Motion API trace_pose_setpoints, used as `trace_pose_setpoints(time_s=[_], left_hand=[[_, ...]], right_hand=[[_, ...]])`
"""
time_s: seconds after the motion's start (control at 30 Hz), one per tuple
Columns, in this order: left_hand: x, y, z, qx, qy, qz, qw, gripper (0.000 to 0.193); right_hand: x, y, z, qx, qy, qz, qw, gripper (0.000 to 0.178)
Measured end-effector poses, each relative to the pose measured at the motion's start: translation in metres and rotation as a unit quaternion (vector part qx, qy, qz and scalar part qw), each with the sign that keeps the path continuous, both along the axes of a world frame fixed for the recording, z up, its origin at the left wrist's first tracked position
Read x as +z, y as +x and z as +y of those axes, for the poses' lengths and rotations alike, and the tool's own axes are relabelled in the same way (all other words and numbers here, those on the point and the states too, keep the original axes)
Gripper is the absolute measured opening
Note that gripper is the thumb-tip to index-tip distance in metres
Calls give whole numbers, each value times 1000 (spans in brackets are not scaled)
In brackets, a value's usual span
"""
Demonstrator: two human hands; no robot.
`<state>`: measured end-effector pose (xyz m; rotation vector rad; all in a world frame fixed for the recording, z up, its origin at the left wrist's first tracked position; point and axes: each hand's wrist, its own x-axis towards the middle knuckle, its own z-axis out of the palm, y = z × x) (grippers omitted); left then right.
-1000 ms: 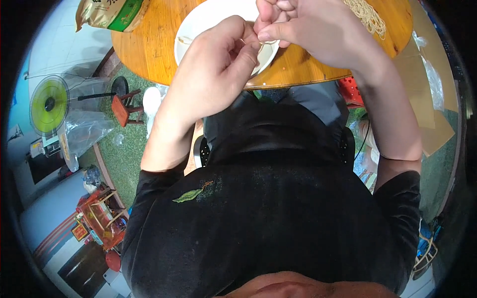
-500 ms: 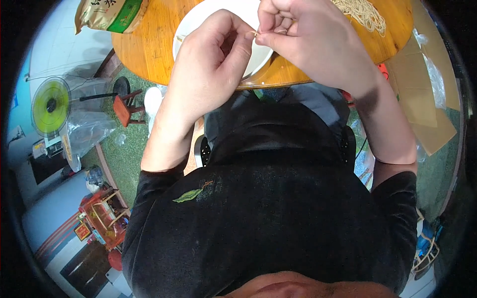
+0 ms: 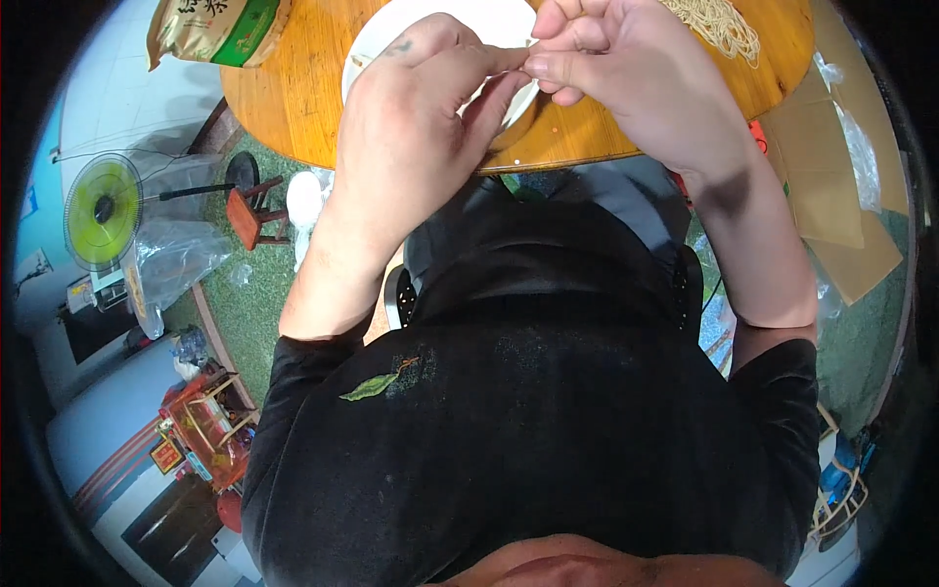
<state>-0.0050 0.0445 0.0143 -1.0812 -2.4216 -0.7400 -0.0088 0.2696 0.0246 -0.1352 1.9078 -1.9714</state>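
Note:
Over a white plate (image 3: 391, 27) on the wooden table, my two hands meet at their fingertips. My left hand (image 3: 416, 117) is closed, thumb and forefinger stretched toward the right hand in a pinch. Its back hides much of the plate. My right hand (image 3: 636, 83) is closed too, with thumb against curled fingers right beside the left fingertips. Whatever lies between the fingers is too small and covered to name. A small light-brown piece (image 3: 360, 61) shows at the plate's left rim. Right of my right hand, a bundle of thin beige strands (image 3: 719, 27) lies on the table.
A gold and green bag (image 3: 220, 29) stands at the round wooden table's (image 3: 284, 108) left edge. On the floor to the left are a green fan (image 3: 103, 208), a small red-brown stool (image 3: 249, 215) and clear plastic sheeting (image 3: 181, 256). Flattened cardboard (image 3: 831, 201) lies at the right.
My left hand has turned more palm-down and its fingers have stretched toward the right. My right fingertips have shifted slightly right. The small yellowish bit seen between the fingertips is now hidden.

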Motion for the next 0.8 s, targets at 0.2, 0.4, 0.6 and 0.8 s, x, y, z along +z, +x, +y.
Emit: trace_pose_setpoints(time_s=[0.2,0.4,0.6,0.8], left_hand=[[11,8,12,19,-8,-14,1000,11],[8,2,5,28,-13,-118,993,7],[3,-10,3,-26,183,-428,884,16],[4,-12,5,-8,199,-465,863,14]], right_hand=[[-5,10,2,-6,-5,55,998,14],[-1,26,0,-66,122,253,958,10],[-24,29,-3,-193,177,470,843,9],[-74,33,-11,-226,79,440,866,13]])
